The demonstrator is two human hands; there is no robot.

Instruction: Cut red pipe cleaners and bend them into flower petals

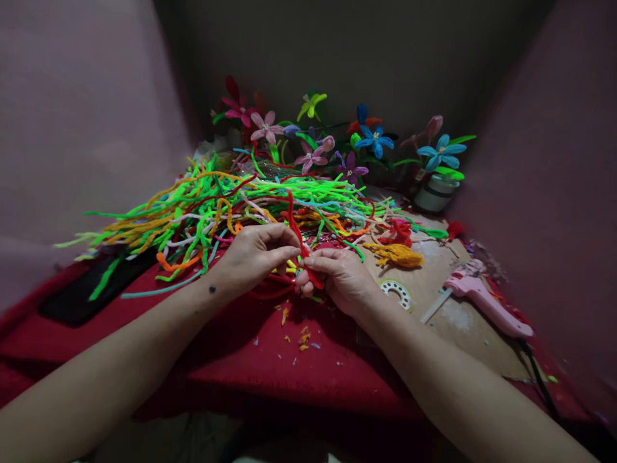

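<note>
Tablecloth (231,360) lies beneath red strip (291,215) between grips (258,251) (344,275).

Pink glue gun (494,305) — red cloth (270,366)

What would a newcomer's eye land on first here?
Probably the big, bright heap of pipe cleaners, largely green, sprawled across the middle of the table, with colorful flowers behind it. Just in front, the left hand and right hand pinch a red strip. A pink glue gun lies on the board at the right.
</note>
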